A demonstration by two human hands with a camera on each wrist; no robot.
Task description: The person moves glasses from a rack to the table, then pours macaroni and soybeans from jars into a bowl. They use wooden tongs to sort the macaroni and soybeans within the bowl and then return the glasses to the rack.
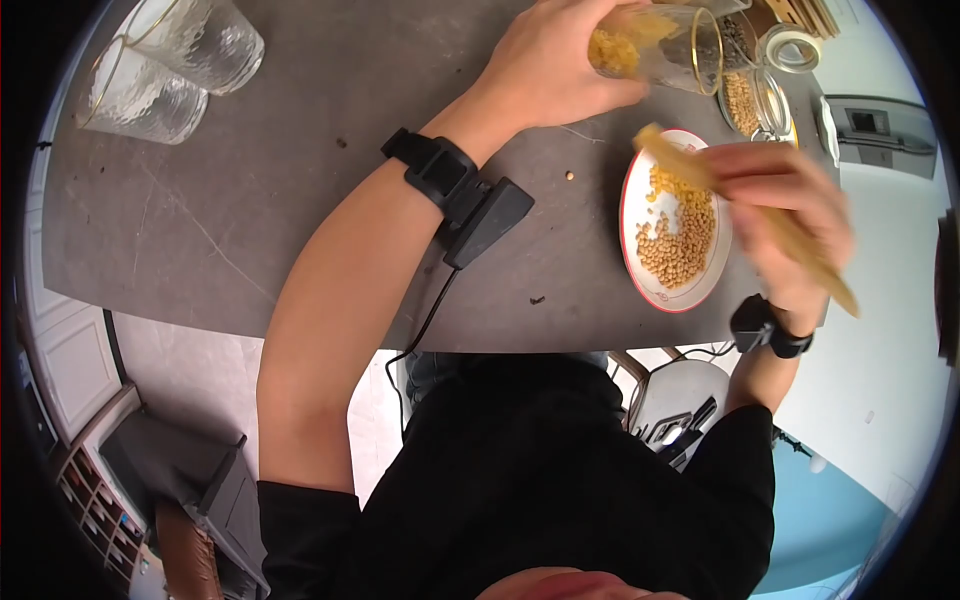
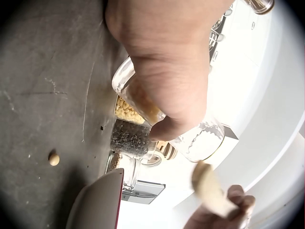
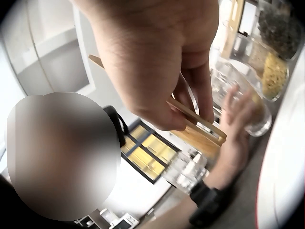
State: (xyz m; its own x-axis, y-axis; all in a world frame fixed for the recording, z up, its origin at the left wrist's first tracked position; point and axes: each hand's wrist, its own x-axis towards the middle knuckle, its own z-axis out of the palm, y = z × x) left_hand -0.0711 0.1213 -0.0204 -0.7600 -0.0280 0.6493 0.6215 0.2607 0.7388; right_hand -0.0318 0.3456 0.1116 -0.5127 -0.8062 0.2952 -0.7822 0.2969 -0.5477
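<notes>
My left hand [image 1: 560, 65] grips a clear glass tumbler [image 1: 700, 50] with a gold rim, tilted on its side in the head view. Small yellow pieces [image 1: 615, 52] lie inside it. Between the fingers and thumb of my right hand [image 1: 785, 210] are wooden tongs [image 3: 202, 125], blurred in the head view. Their tips are close together, with a small yellowish bit between them in the right wrist view. Below the tongs stands a white red-rimmed dish [image 1: 628, 225], holding round tan beans [image 1: 675, 250] and yellow pieces [image 1: 675, 185].
Beyond the dish stand an open jar of tan beans [image 1: 740, 103], a jar of dark bits [image 2: 129, 138] and a container of yellow pieces [image 2: 127, 112]. Two empty ribbed glasses [image 1: 150, 100] occupy the far left. One loose bean [image 1: 569, 175] lies on the grey table [image 1: 330, 200].
</notes>
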